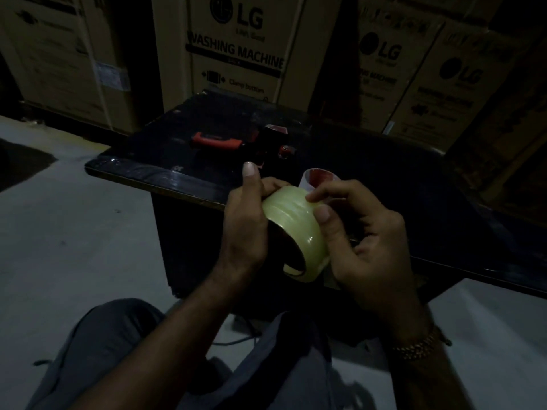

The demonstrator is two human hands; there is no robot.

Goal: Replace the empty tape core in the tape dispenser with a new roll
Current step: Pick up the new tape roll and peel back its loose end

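I hold a full roll of pale yellowish clear tape [296,229] in front of the table edge. My left hand [247,220] grips its left side, thumb raised. My right hand [364,241] holds its right side, with thumb and forefinger pressed on the outer wrap near the top. Just behind the roll an empty white tape core with a reddish inside [318,176] stands on the dark table [142,173]. Farther back on the table lies the tape dispenser [236,142], with a red handle and black body, its spindle side facing right.
Large cardboard washing-machine boxes [236,51] stand close behind the table on all sides. The floor [59,232] to the left is pale concrete. My knees in grey trousers [103,350] are below the hands. The scene is dim.
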